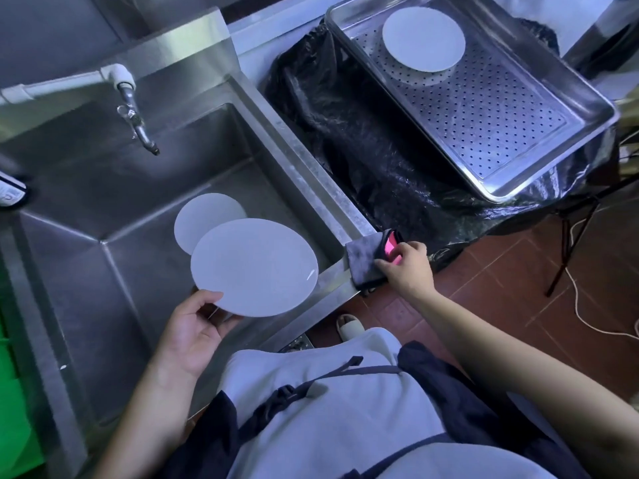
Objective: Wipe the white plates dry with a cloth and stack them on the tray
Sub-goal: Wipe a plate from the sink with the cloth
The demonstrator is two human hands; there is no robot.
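Steel all round: a deep sink (114,188) with a tap (136,119) fed by a white pipe, its rim running to the near right corner. Right of it a bench draped in crumpled black plastic sheeting (363,150), carrying a perforated steel tray (501,108). Below that, a reddish-brown tiled floor (518,271) crossed by a pale cable and thin black stand legs.

Left hand (193,333) palm up over the sink, thumb on top of the near edge of a white plate (254,267), fingers curled beneath it; plate held roughly level above the basin. Second white plate (204,219) lying in the sink behind it, partly covered by the held one. Third white plate (423,39) lying at the far end of the tray.

Right hand (409,267) at the sink's near right corner, fingers pinching a folded dark grey cloth (366,257) that rests on the rim (a pink patch showing at the fold).

Hard to make out: whether the plate on the tray is one or a stack. Cut off at the left edge: something green and a white labelled object. One light shoe (349,324) visible past a white apron with dark ties.
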